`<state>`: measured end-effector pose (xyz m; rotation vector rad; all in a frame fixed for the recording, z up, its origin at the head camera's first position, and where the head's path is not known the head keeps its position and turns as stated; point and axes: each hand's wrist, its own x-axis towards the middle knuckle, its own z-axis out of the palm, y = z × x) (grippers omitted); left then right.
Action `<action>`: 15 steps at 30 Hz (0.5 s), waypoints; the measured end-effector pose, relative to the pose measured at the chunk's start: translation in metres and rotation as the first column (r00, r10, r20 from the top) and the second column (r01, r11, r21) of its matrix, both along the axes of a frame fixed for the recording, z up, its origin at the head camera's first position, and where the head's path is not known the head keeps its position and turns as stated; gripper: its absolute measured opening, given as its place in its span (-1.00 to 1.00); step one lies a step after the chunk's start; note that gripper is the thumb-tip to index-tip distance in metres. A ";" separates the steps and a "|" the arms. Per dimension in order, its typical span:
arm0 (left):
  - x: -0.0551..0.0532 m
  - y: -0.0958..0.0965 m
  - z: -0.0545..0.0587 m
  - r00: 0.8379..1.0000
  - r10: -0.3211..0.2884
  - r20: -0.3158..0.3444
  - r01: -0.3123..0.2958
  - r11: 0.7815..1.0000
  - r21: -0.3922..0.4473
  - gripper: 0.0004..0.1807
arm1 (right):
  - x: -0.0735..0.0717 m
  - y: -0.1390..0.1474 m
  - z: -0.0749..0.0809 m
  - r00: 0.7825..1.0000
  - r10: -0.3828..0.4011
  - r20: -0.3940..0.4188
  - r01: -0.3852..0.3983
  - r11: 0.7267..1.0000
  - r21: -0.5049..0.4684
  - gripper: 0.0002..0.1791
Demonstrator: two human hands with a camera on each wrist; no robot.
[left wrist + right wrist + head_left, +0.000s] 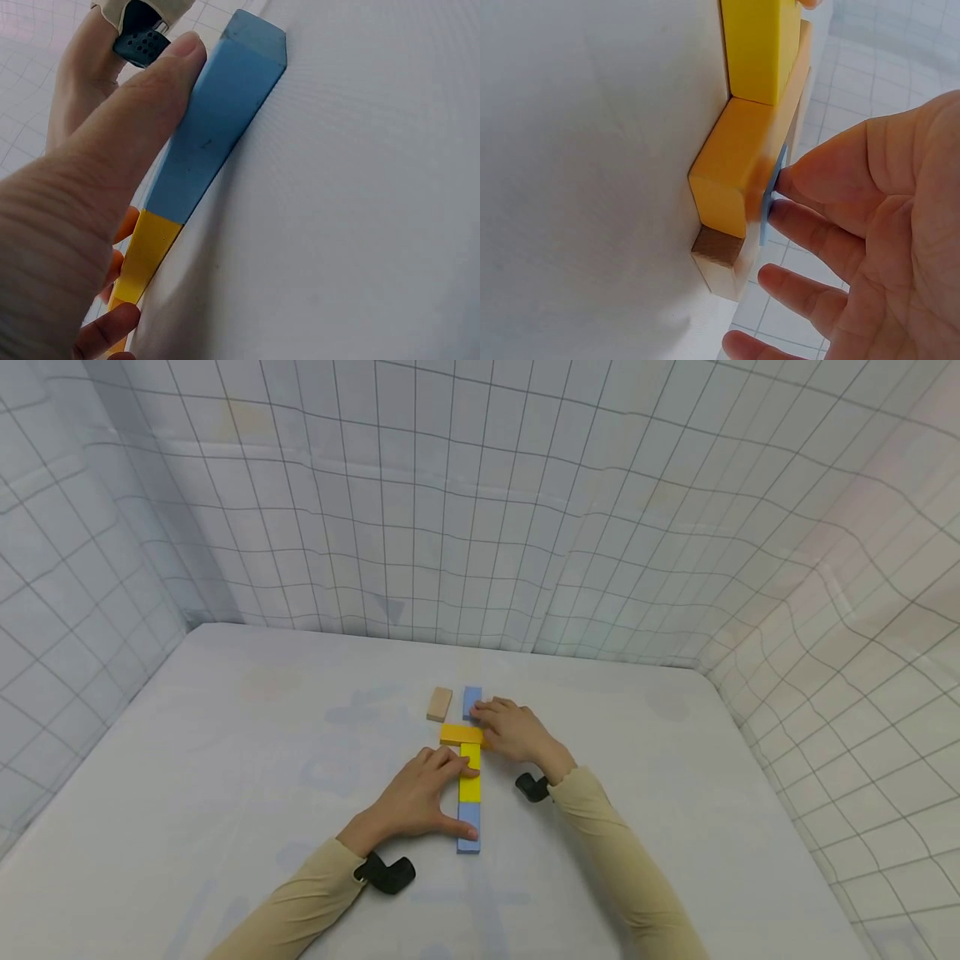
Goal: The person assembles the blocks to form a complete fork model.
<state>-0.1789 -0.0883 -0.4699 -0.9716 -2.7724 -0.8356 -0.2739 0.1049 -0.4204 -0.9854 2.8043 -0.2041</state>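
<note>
A row of blocks runs away from me in the head view: a near blue block (468, 828), a yellow block (470, 787), then an orange block (459, 734) lying crosswise. My left hand (415, 795) spans the near part, its thumb stretched along the blue block (214, 124) and its fingertips by the yellow block (150, 247). Past the orange block lies a far blue block (471, 696). My right hand (515, 732) reaches over the orange block's right end, loosely bent fingertips at the far blue block (766, 221). The hand partly covers both blocks.
A plain wooden block (439, 703) lies left of the far blue block. Another wooden block (718, 247) shows by the orange block's end in the right wrist view. The white tabletop (247, 777) has grid-patterned curtains (420, 510) around it.
</note>
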 end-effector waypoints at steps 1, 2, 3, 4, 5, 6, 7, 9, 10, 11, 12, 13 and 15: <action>0.000 0.000 0.000 1.000 0.000 0.001 0.000 1.000 0.001 -0.08 | 0.001 0.000 0.000 1.000 0.001 -0.002 -0.001 1.000 -0.003 -0.53; 0.000 0.000 0.001 1.000 0.000 0.002 0.000 1.000 0.003 -0.08 | 0.001 0.001 0.000 1.000 0.003 -0.004 -0.003 1.000 -0.008 -0.53; 0.000 0.000 0.001 1.000 0.000 0.003 0.000 1.000 0.003 -0.08 | 0.002 0.001 0.000 1.000 0.005 -0.007 -0.005 1.000 -0.013 -0.53; 0.001 0.000 0.001 1.000 0.000 0.003 0.000 1.000 0.003 -0.08 | 0.003 0.001 0.000 1.000 0.005 -0.006 -0.005 1.000 -0.019 -0.53; 0.001 0.000 0.001 1.000 0.000 0.003 0.000 1.000 0.003 -0.09 | 0.004 0.001 0.000 1.000 0.005 -0.006 -0.005 1.000 -0.022 -0.54; 0.001 0.000 0.001 1.000 0.000 0.003 0.000 1.000 0.003 -0.09 | 0.004 0.001 0.000 1.000 0.003 -0.003 -0.003 1.000 -0.026 -0.54; 0.001 0.000 0.001 1.000 0.001 0.003 -0.001 1.000 0.003 -0.09 | 0.005 0.001 0.000 1.000 0.003 -0.001 -0.003 1.000 -0.031 -0.54; 0.001 0.000 0.001 1.000 0.000 0.002 0.000 1.000 0.004 -0.10 | 0.006 0.001 0.000 1.000 0.001 0.005 -0.001 0.999 -0.036 -0.55; 0.001 0.000 0.001 1.000 0.000 0.002 0.000 1.000 0.006 -0.10 | 0.007 0.001 0.000 1.000 0.000 0.007 0.000 0.999 -0.036 -0.55; 0.001 0.000 0.001 1.000 0.000 0.001 0.000 1.000 0.006 -0.11 | 0.007 0.001 0.000 1.000 0.000 0.007 0.001 0.999 -0.036 -0.55; 0.001 0.000 0.001 1.000 0.001 0.000 -0.001 1.000 0.007 -0.11 | 0.008 0.001 0.000 1.000 0.000 0.006 0.001 0.999 -0.036 -0.55; 0.001 0.000 0.001 1.000 0.002 -0.001 -0.002 1.000 0.006 -0.11 | 0.009 0.002 0.000 1.000 0.001 0.006 -0.001 0.999 -0.035 -0.55; 0.001 0.000 0.001 1.000 0.004 -0.002 -0.004 1.000 0.003 -0.11 | 0.009 0.002 0.000 1.000 0.003 0.005 -0.003 0.999 -0.034 -0.55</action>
